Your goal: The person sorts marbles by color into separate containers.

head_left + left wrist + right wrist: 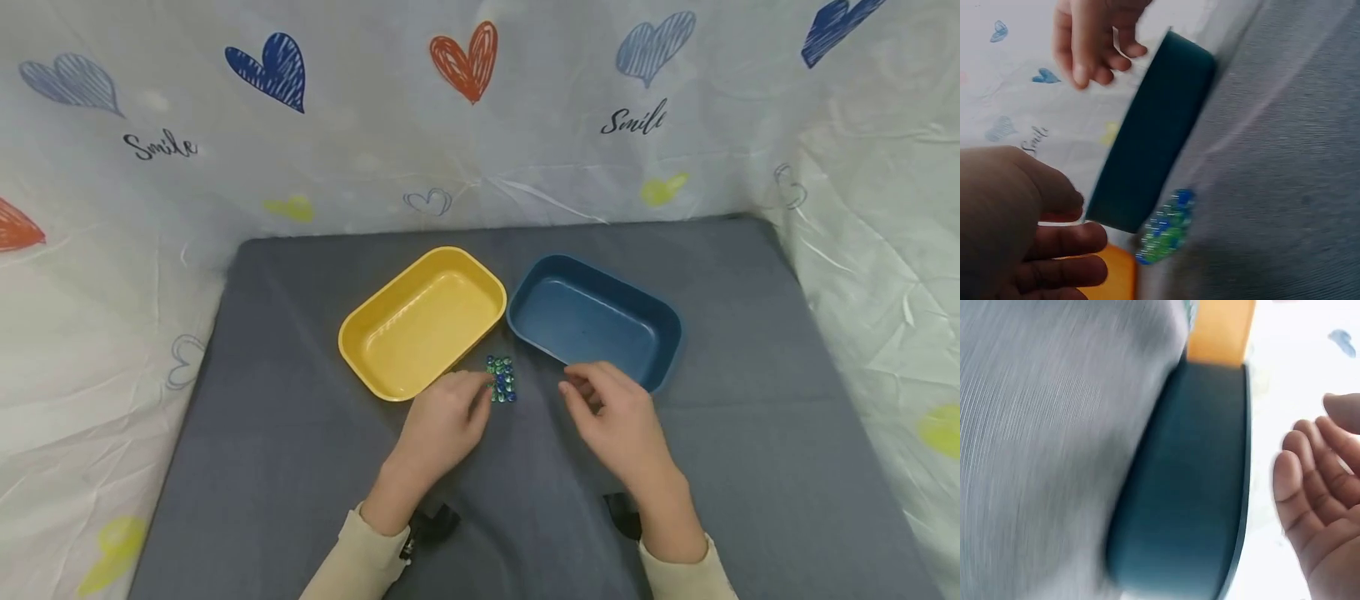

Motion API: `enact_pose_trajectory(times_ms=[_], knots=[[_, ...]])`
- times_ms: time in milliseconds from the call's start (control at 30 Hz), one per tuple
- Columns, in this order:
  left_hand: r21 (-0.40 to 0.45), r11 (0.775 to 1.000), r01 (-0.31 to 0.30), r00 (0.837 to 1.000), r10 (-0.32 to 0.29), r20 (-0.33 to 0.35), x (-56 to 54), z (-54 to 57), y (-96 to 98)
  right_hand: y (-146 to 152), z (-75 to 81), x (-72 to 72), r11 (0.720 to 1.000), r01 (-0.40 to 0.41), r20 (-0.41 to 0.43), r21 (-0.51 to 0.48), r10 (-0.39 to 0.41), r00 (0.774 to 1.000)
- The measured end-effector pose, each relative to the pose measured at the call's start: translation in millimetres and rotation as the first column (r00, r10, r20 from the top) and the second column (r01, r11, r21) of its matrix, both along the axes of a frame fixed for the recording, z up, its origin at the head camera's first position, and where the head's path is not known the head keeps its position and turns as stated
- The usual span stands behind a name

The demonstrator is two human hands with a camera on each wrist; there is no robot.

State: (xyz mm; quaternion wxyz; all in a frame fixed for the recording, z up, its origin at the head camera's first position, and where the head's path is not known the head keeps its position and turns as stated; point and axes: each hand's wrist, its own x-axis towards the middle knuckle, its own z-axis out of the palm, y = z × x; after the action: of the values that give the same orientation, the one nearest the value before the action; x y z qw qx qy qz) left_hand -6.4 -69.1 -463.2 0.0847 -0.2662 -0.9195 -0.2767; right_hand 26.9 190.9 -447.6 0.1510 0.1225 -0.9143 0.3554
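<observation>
A small block of shiny blue and green glass gems (504,379) lies in rows on the grey cloth. My left hand (446,421) hovers right beside it, fingertips overlapping its left edge in the head view. In the left wrist view a gap shows between thumb and loosely bent fingers, with nothing seen between them; the gems (1168,228) sit beyond. My right hand (618,421) is over the near edge of the blue tray (592,321). Its fingers (1310,487) bend loosely in the right wrist view, and the palm side holds nothing visible.
A yellow tray (427,321) stands left of the blue one, their corners nearly meeting. Both trays show bare bottoms. Grey cloth (750,467) covers the table, and a white curtain (540,108) printed with hearts hangs behind and at the sides.
</observation>
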Motion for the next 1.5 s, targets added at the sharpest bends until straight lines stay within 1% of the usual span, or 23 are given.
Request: enact_pose_trajectory(times_ms=[67,133,200,267,333,400,467,533,567,633,700,767,800,900,967,1100,1167,1400,1500], knots=[[-0.024,1.000,0.000,1.000,0.001,0.028,2.5,-6.0,1.4,14.5,0.1,-0.5,1.000,-0.004,-0.094,-0.003,0.004,0.996],[-0.056,0.998,-0.006,0.998,0.010,0.064,3.6,-9.9,2.2,31.2,-0.7,-2.3,1.000,-0.005,-0.182,-0.012,0.003,0.983],[-0.090,0.996,-0.019,0.995,0.027,0.097,3.8,-11.8,2.8,48.0,-1.3,-4.6,1.000,0.022,-0.238,-0.018,-0.025,0.971],[-0.123,0.992,-0.030,0.992,0.044,0.116,3.3,-13.7,3.2,64.2,-2.8,-7.0,0.997,0.067,-0.262,-0.023,-0.071,0.962],[-0.142,0.989,-0.035,0.991,0.053,0.120,2.7,-16.2,4.0,78.0,-3.7,-8.2,0.991,0.130,-0.230,-0.025,-0.132,0.964],[-0.147,0.989,-0.034,0.992,0.051,0.112,2.3,-17.9,5.3,89.2,-5.7,-9.9,0.980,0.191,-0.178,-0.047,-0.196,0.964],[-0.144,0.989,-0.034,0.994,0.047,0.094,1.1,-20.2,7.1,97.4,-9.2,-12.0,0.967,0.241,-0.100,-0.087,-0.250,0.963],[-0.138,0.990,-0.033,0.997,0.043,0.071,0.3,-22.8,9.9,103.4,-13.9,-13.3,0.951,0.276,-0.009,-0.142,-0.280,0.960],[-0.134,0.990,-0.031,0.997,0.039,0.059,0.2,-24.4,11.8,106.0,-16.5,-13.2,0.943,0.288,0.047,-0.165,-0.284,0.958],[-0.129,0.991,-0.026,0.999,0.031,0.037,-0.5,-27.9,15.4,109.4,-21.2,-12.8,0.929,0.306,0.173,-0.208,-0.273,0.946],[-0.129,0.992,-0.014,1.000,0.016,0.015,-1.5,-30.2,18.7,112.0,-25.2,-14.4,0.918,0.307,0.283,-0.251,-0.234,0.930],[-0.135,0.991,-0.006,1.000,0.005,-0.010,-3.4,-32.2,21.3,113.9,-28.4,-17.5,0.904,0.301,0.360,-0.304,-0.184,0.915],[-0.137,0.991,-0.005,1.000,0.001,-0.026,-4.6,-33.0,22.3,114.8,-30.0,-19.5,0.897,0.298,0.382,-0.325,-0.163,0.910],[-0.142,0.990,-0.002,0.999,-0.005,-0.049,-8.1,-34.7,24.4,116.6,-34.2,-25.1,0.884,0.278,0.411,-0.377,-0.109,0.905],[-0.141,0.990,0.011,0.999,-0.017,-0.046,-9.6,-36.2,25.8,117.7,-37.1,-26.0,0.881,0.277,0.424,-0.383,-0.098,0.900],[-0.144,0.989,0.042,0.999,-0.046,-0.021,-13.1,-38.1,26.9,117.1,-40.2,-27.8,0.875,0.296,0.444,-0.382,-0.107,0.890],[-0.146,0.988,0.050,0.998,-0.053,-0.017,-14.2,-39.0,28.0,116.8,-41.3,-28.7,0.872,0.304,0.445,-0.384,-0.113,0.888],[-0.158,0.986,0.053,0.998,-0.059,-0.034,-14.7,-42.1,29.2,116.2,-45.0,-29.3,0.864,0.331,0.463,-0.380,-0.132,0.877],[-0.162,0.986,0.049,0.997,-0.057,-0.045,-12.9,-42.4,27.1,114.9,-46.2,-29.4,0.869,0.321,0.459,-0.377,-0.126,0.880]])
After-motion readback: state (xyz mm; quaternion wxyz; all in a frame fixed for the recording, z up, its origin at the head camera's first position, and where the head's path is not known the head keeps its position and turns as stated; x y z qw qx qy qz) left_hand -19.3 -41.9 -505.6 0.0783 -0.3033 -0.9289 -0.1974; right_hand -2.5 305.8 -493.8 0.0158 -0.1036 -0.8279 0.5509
